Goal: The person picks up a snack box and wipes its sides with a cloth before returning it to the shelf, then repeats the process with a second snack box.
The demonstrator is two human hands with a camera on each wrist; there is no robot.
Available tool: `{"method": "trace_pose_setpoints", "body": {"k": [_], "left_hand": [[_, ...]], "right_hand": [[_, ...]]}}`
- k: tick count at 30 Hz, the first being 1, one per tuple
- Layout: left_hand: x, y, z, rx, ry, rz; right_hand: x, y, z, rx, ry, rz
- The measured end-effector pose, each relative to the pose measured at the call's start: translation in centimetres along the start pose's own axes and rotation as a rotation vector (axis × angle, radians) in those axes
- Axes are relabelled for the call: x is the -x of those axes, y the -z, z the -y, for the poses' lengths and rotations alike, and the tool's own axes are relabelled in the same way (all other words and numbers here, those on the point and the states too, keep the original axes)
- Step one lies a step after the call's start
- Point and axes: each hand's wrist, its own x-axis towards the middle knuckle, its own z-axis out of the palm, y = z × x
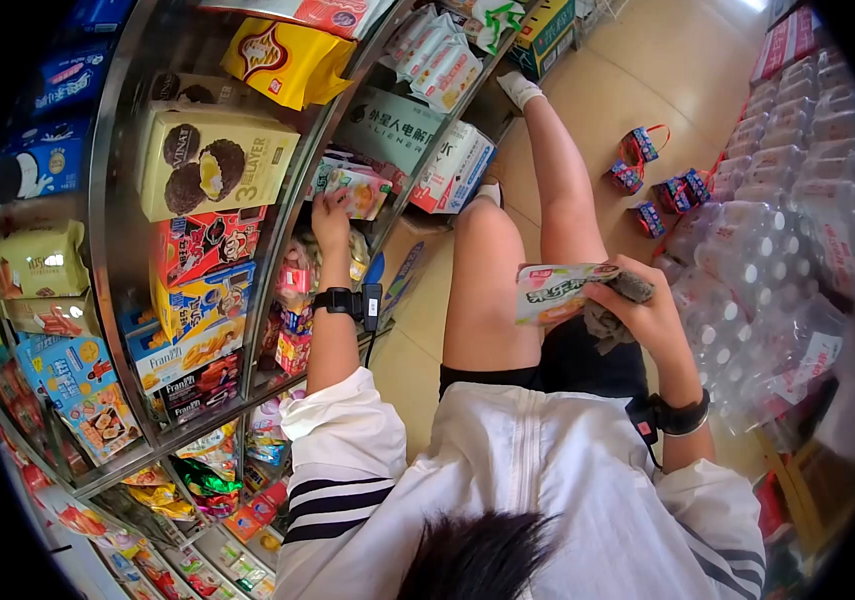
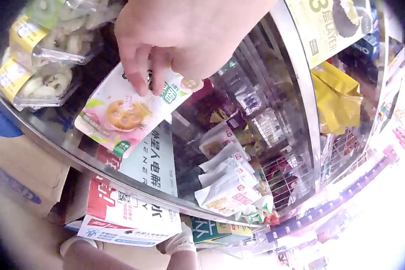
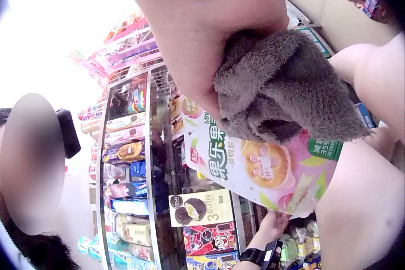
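Note:
At the lower shelf my left hand (image 1: 330, 222) pinches the top edge of a pink-and-white snack packet (image 2: 130, 115) with a cookie printed on it. In the left wrist view the packet tilts over the shelf's front edge, and the thumb is largely hidden. Above my lap, my right hand (image 1: 638, 305) holds a similar snack packet (image 3: 253, 162) together with a bunched grey-brown cloth (image 3: 285, 86). The cloth covers part of that packet in the right wrist view. Beside the left hand lie clear-lidded packs of ring-shaped snacks (image 2: 60, 45).
Metal shelving with snack boxes, including a cream 3 Layer box (image 1: 213, 165) and a yellow bag (image 1: 288, 62), rises on the left. Below stands a white-and-red carton (image 1: 453, 170). Shrink-wrapped bottles (image 1: 758, 230) stack on the right, near small blue-and-red boxes (image 1: 683, 190) on the floor.

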Motion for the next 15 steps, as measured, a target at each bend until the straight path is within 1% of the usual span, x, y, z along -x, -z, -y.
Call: {"method": "trace_pose_setpoints", "body": {"k": [2,3,5,9,11,15], "left_hand": [[0.4,0.4,0.2,-0.033,-0.037,-0.036],[-0.7,-0.9,0.0,-0.014,-0.064,-0.044],[-0.1,-0.8,0.6,-0.085,-0.099,-0.057],[3.1,-1.6,-1.6,-0.131,-0.144,-0.101],[6.0,-2.7,-3.2,0.082,-0.156,-0.183],[9.5,-3.2,-1.9,0.136,-0.159,-0.214]], "right_hand": [[0.1,-0.2,0.1,-0.001,-0.032,-0.008],[-1.1,0.6,-0.3,0.010,0.000,-0.013],[-1.0,0.6,-0.3,-0.012,-0.014,-0.014],[-1.0,0.7,-0.3,-0.010,-0.020,-0.009],[-0.9,0.7,-0.2,-0.001,-0.014,-0.032],[-0.8,0.4,0.0,-0.020,-0.056,-0.035]]}}
